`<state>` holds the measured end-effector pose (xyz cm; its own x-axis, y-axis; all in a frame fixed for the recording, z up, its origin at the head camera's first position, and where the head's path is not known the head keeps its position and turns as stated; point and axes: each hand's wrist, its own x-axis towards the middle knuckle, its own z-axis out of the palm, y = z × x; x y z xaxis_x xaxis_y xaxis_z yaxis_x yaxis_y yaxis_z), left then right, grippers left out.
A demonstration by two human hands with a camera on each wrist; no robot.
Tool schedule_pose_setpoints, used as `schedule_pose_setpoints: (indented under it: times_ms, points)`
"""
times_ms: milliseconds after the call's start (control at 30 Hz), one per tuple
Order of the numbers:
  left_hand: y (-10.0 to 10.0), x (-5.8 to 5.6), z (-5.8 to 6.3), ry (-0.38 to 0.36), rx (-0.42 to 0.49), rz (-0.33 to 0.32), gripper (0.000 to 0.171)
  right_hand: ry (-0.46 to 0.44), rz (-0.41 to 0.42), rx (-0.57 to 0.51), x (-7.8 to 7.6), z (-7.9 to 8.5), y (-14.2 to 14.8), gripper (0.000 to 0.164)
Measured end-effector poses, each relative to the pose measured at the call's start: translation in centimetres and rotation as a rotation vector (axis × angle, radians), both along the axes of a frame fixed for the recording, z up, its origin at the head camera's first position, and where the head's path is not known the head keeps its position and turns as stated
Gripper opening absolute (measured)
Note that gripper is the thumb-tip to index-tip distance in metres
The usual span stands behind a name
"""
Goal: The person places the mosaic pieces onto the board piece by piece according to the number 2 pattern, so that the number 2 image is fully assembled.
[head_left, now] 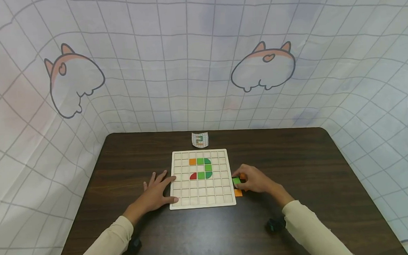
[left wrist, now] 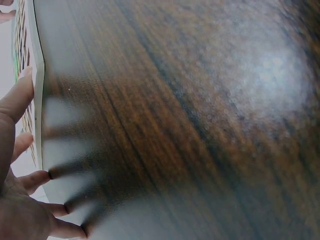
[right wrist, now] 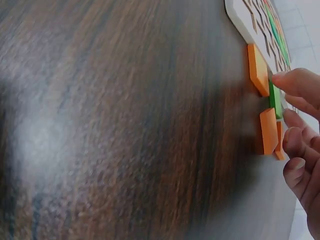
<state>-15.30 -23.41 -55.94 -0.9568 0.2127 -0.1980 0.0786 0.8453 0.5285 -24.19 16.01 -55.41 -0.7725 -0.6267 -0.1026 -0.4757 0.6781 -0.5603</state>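
Observation:
A cream grid board [head_left: 202, 200] lies flat with orange, green and red tiles set in some cells, forming a hooked shape. My left hand [head_left: 155, 193] rests at its left edge, fingers spread, with thumb and index finger on the rim. At the right edge my right hand [head_left: 256, 179] pinches a green square tile [head_left: 236, 181] between thumb and fingers; its tile looks still low beside the board. Orange tiles [right wrist: 258, 70] lie on the table around that green tile, partly under the right hand.
A small paper card [head_left: 200, 140] with a coloured grid pattern lies behind the board. The dark wooden table [head_left: 136, 154] is enclosed by a white gridded curtain [head_left: 174, 86]. A dark device [head_left: 275, 225] sits below the right wrist.

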Motion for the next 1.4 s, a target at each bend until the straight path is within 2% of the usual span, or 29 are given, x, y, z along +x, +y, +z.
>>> schedule_pose_setpoints:
  times_ms: [267, 500, 700, 967, 1200, 1400]
  points:
    - [-0.19, -0.09, -0.04, 0.004, -0.007, -0.002, 0.084, 0.020, -0.039, 0.049, 0.15, -0.10, -0.02, 0.034]
    - [-0.22, -0.13, -0.05, 0.003, -0.009, -0.003, 0.083, 0.073, -0.040, 0.024, 0.29, -0.40, 0.16, 0.034]
    - [-0.20, -0.21, -0.23, -0.001, -0.012, -0.002, 0.084, 0.084, -0.043, 0.003, 0.34, -0.68, 0.25, 0.033]
    - [-0.22, -0.27, -0.32, 0.003, -0.019, -0.002, 0.084, 0.076, -0.064, 0.031, 0.31, -0.76, -0.14, 0.027]
    - [-0.18, -0.26, -0.25, 0.004, -0.013, 0.001, 0.083, 0.088, -0.070, 0.008, -0.01, -0.59, -0.49, 0.012]
    - [-0.15, -0.24, -0.23, -0.001, -0.012, 0.000, 0.083, 0.039, -0.104, 0.040, 0.13, -0.34, -0.65, 0.031]
